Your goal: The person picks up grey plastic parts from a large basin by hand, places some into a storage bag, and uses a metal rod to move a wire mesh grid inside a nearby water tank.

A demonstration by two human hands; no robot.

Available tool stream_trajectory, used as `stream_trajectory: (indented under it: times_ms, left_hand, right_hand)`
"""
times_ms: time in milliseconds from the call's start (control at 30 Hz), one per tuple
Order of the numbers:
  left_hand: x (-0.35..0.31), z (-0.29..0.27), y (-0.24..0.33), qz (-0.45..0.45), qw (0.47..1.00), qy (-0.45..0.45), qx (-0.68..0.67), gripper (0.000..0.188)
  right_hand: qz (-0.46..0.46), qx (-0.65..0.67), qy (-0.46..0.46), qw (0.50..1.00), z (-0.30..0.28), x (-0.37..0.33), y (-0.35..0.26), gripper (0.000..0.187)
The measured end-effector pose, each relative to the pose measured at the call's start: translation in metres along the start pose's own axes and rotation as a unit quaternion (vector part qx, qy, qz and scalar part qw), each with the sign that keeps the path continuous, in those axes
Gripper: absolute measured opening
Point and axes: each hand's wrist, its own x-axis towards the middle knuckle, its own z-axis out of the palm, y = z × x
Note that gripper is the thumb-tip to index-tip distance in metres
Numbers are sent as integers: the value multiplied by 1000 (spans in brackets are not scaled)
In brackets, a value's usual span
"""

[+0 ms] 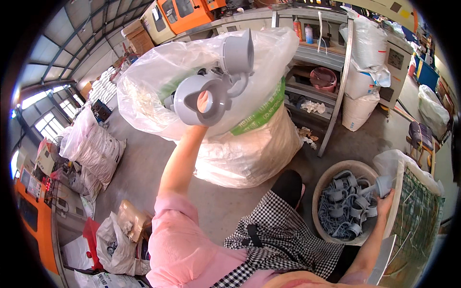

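My left hand is raised over the open mouth of a large clear plastic bag, gripping a grey plastic lid. Through the lid's opening some of the fingers show; the rest are hidden behind it. A curved strap joins this piece to a grey round cap. More grey parts partly show behind it at the bag. Down at the right, my right hand is closed on another grey plastic cap at the edge of a round tub. Similar grey pieces fill the tub.
The clear bag rests on a bulging white woven sack. Behind it stands a metal shelf frame. At the right, a box with green netting adjoins the tub. Bags lie lower left, near an orange machine.
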Motion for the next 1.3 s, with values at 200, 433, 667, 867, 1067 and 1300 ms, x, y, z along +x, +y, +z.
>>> stream_trajectory:
  times_ms: [200,433,667,867,1067,1300]
  left_hand:
    - [-23,37,34,275,817,-81,501,13]
    - [-56,94,59,322,839,-173,403,13]
    - [-86,174,54,191,920,-333,84,34]
    - [-94,216,66,287,894,-340,60,36]
    - [-109,227,40,215,909,-352,-57,39]
    - [-100,222,45,299,909,-280,71,36]
  right_hand:
    - [72,-172,-142,972,8,-23,28,82]
    - [47,-302,-333,892,50,-41,11,105]
    - [-14,287,-73,955,-9,-40,-216,28]
    - [-141,340,-57,928,-15,-57,-301,87]
    - [-181,293,28,939,-8,-56,-304,54]
    - [-108,451,-30,885,3,-50,-297,36]
